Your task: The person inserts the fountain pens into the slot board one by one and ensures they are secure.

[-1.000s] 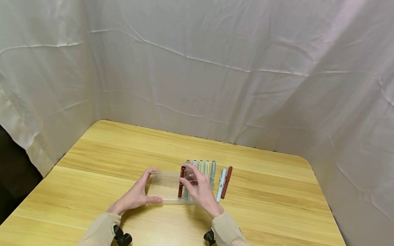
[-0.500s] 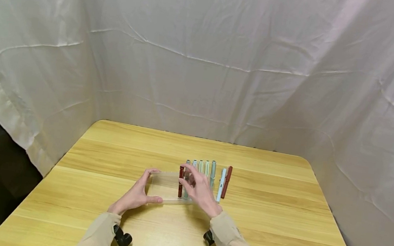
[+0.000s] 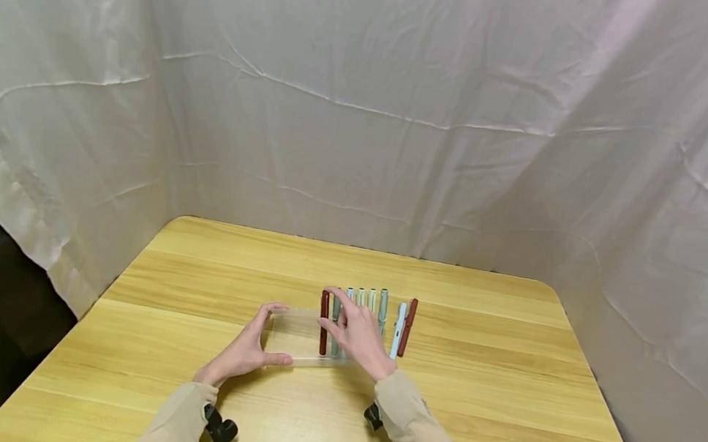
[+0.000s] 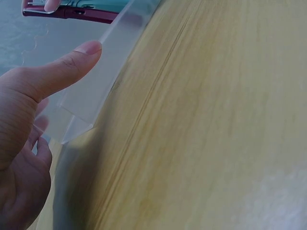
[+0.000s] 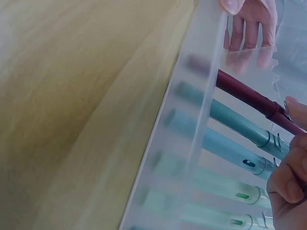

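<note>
Frosted plastic pen tray, positioned at the wood-grain table; whether its base bears fully flat cannot be confirmed. The left hand grips its left end, thumb against the near wall, forefinger at the far corner. The right hand pinches the dark red fountain pen by its capped half. That pen is leftmost in the row, its lower end behind the near wall, just beside the teal pen. Next come the light blue pen and two pale green pens, then a grey-green pen. Right of these, a pale blue pen and a second dark red pen lie apart from the row.

Step in hand, as judged: seating the pinched pen. Whether its cap rests in a notch of the scalloped far edge cannot be told. Recommended practice: hold the tray end firmly but lightly, as thin plastic could flex; butt the lower end against the near wall; align the barrel parallel to its teal neighbour; lower the cap straight, then release without sideways drag.
</note>
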The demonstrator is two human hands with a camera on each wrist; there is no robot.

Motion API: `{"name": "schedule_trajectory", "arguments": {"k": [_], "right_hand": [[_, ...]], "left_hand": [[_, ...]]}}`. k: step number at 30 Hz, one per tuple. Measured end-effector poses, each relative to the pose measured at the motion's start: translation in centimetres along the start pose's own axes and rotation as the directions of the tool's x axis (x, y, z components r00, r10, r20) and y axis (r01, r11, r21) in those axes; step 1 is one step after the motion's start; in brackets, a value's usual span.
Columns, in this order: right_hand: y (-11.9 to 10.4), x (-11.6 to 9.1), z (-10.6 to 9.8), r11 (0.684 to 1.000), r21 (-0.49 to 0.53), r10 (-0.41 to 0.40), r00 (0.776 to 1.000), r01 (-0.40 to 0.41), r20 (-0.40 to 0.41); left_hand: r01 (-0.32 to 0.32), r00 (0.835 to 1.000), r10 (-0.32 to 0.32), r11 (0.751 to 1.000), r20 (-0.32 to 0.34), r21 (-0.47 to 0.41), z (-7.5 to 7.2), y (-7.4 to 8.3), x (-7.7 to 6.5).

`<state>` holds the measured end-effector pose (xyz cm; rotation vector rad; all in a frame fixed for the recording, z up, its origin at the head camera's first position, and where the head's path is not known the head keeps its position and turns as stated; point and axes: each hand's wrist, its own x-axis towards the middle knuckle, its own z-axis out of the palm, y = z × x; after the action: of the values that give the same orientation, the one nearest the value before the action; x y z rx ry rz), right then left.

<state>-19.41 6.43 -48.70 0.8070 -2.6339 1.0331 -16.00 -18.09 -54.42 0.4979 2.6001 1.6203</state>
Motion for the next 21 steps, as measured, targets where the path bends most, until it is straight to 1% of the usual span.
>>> {"name": "schedule_trajectory", "arguments": {"k": [9, 21], "right_hand": [[0.01, 0.24, 0.01, 0.999, 0.009, 0.053, 0.998, -0.053, 0.028], [0.19, 0.26, 0.28, 0.999, 0.022, 0.047, 0.999, -0.047, 0.024]], "left_hand": [[0.001, 1.000, -0.001, 1.000, -0.001, -0.006, 0.08, 0.15, -0.02], [0.007, 1.000, -0.007, 1.000, -0.009, -0.017, 0.06, 0.14, -0.07]]}}
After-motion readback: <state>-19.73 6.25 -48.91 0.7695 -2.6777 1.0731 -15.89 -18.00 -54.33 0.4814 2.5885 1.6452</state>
